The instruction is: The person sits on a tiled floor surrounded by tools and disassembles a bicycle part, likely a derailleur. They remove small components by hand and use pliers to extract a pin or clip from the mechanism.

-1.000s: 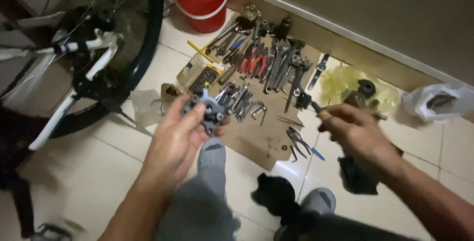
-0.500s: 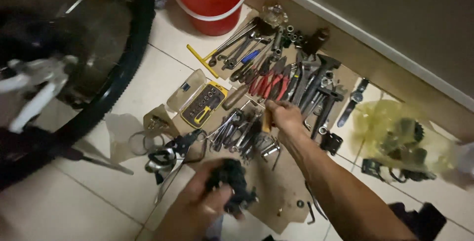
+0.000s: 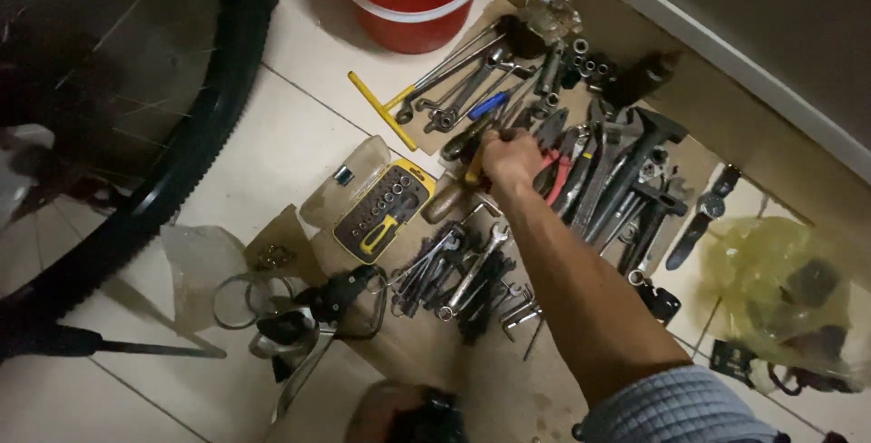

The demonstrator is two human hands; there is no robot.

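Right arm stretched far forward from the lower right of my view, bare forearm running up and left, a pale blue checked sleeve pushed back near the elbow. My right hand [image 3: 510, 158] sits at the far end of the reach, knuckles up, fingers curled under in a closed grasp; what they close on is hidden beneath the hand. My left hand [image 3: 392, 412] stays low at the bottom edge, dim and partly cut off, seemingly cupped, fingers bent inward.
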